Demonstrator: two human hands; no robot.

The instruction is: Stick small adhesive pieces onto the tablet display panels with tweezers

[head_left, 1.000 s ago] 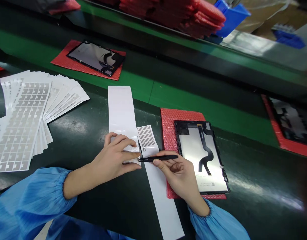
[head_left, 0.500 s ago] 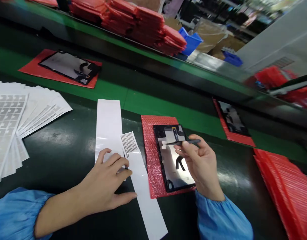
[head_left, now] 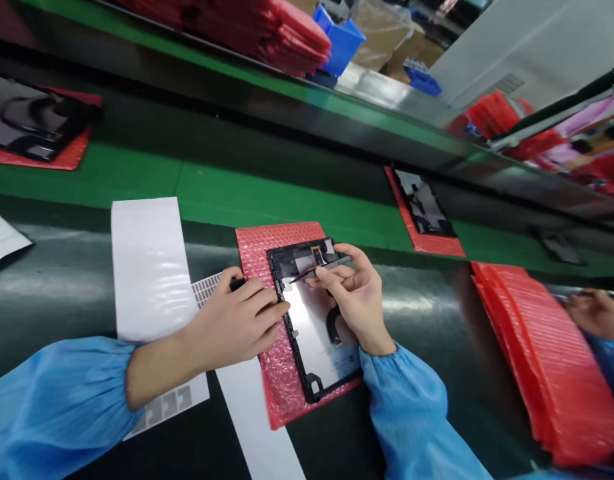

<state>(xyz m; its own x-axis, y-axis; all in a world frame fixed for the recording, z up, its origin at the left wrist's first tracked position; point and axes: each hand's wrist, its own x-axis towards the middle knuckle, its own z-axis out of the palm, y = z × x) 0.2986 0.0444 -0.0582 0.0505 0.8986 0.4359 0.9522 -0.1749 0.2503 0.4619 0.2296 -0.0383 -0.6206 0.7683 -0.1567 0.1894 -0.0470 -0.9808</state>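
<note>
A black-framed panel (head_left: 311, 333) with a silvery back lies on a red bubble-wrap mat (head_left: 259, 253) in front of me. My right hand (head_left: 354, 300) pinches black tweezers (head_left: 319, 269), whose tip rests on the panel's upper left area. My left hand (head_left: 234, 323) lies with fingers loosely curled at the panel's left edge, on the mat; something small and dark shows by the index finger. White backing strips (head_left: 144, 267) and a small sticker sheet (head_left: 204, 287) lie under and left of that hand.
A stack of red mats (head_left: 537, 373) sits at the right, where another person's hand (head_left: 589, 313) shows. Two more panels on red mats (head_left: 421, 210) (head_left: 31, 127) lie on the green belt. Red stacks and blue bins (head_left: 339, 37) stand behind.
My view swung right. My right hand brought the tweezers down onto the panel's top. My left hand slid from the white strip to the panel's left edge.
</note>
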